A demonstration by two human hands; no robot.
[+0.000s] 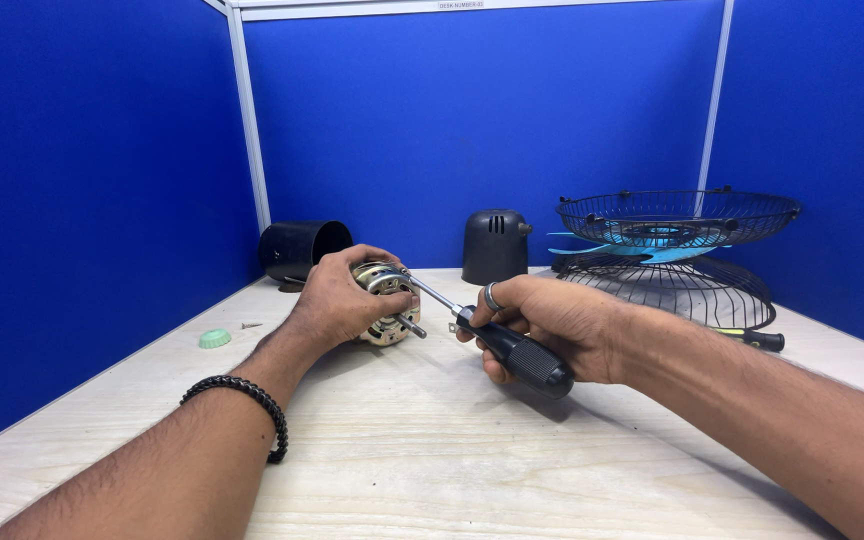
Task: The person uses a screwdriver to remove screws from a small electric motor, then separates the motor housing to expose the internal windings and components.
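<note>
Left hand (337,298) grips motor (389,305) (screwdriver (492,335) tip seemingly touching it).

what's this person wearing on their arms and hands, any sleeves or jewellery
Both forearms are bare, with no sleeves in view. The left wrist carries a black braided bracelet. The right hand has a plain silver ring on one finger. No gloves and no watch are in view.

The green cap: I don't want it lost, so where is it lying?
In the head view, the green cap lies on the table at far left, near the blue partition, left of the left hand.
</note>
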